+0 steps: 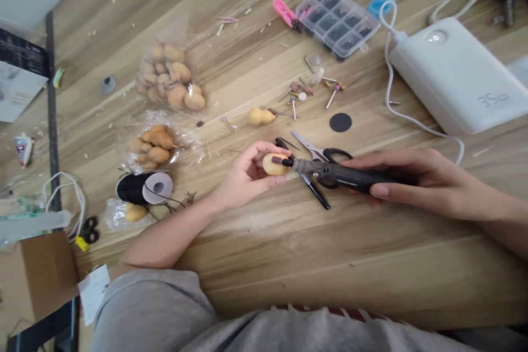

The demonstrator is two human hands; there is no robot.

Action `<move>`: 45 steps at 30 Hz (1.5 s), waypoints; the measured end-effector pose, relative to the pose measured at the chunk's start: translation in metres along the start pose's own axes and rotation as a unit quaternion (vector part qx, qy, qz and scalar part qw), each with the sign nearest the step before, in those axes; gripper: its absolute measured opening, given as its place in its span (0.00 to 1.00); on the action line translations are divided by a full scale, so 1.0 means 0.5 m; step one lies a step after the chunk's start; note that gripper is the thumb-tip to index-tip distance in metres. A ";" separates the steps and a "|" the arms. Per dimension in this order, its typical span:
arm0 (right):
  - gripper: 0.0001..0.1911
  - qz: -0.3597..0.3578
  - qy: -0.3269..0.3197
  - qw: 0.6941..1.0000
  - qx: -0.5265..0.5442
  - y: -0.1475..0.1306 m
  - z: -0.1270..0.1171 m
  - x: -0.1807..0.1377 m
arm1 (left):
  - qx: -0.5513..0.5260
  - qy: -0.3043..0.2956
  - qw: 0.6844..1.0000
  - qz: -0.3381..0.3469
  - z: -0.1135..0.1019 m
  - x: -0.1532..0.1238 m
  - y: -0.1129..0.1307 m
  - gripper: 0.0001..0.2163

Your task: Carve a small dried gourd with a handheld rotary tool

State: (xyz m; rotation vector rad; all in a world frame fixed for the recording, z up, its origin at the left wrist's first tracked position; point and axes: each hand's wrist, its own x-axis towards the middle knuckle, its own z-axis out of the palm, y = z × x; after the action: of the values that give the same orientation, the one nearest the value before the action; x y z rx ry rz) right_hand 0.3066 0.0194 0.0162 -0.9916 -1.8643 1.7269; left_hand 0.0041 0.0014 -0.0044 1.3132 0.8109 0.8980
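Observation:
Between the fingers and thumb of my left hand (pixel 252 172) is a small pale gourd (pixel 270 167), held above the table. My right hand (pixel 429 181) is wrapped round a black rotary tool (pixel 346 176) that points left. Its reddish-brown grinding bit (pixel 278 160) overlaps the gourd's face; whether it presses on the surface I cannot tell. Under the tool lie scissors (pixel 307 144) with black handles and a black marker pen (pixel 317 192). Just beyond my left hand rests another small gourd (pixel 259 116) on the table.
Bags of gourds (pixel 179 72) (pixel 157 148) and a black thread spool (pixel 138 188) stand left. Loose grinding bits (pixel 307 89) and a black disc (pixel 340 122) lie beyond my hands. A compartment box (pixel 337 19) and a white power bank (pixel 457 71) with its cable sit at upper right.

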 end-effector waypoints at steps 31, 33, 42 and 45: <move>0.19 0.002 -0.008 1.000 -0.010 -0.001 -0.004 -0.002 | 0.011 0.009 1.000 -0.020 0.000 0.000 0.002 0.18; 0.19 -0.001 -0.008 1.000 -0.015 -0.002 -0.004 -0.002 | 0.014 0.011 1.000 -0.025 0.001 0.000 0.002 0.18; 0.21 0.004 -0.029 0.999 -0.021 0.003 -0.010 -0.001 | 0.000 0.008 1.000 -0.007 0.002 0.000 -0.001 0.18; 0.21 0.013 -0.039 0.999 -0.012 0.004 -0.009 -0.001 | 0.002 0.010 1.000 0.000 0.001 0.001 -0.003 0.18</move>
State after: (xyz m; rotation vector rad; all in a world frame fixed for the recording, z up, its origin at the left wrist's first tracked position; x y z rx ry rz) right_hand 0.3103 0.0222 0.0151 -0.9744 -1.9320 1.7861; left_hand 0.0050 0.0012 -0.0056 1.3098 0.8285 0.9096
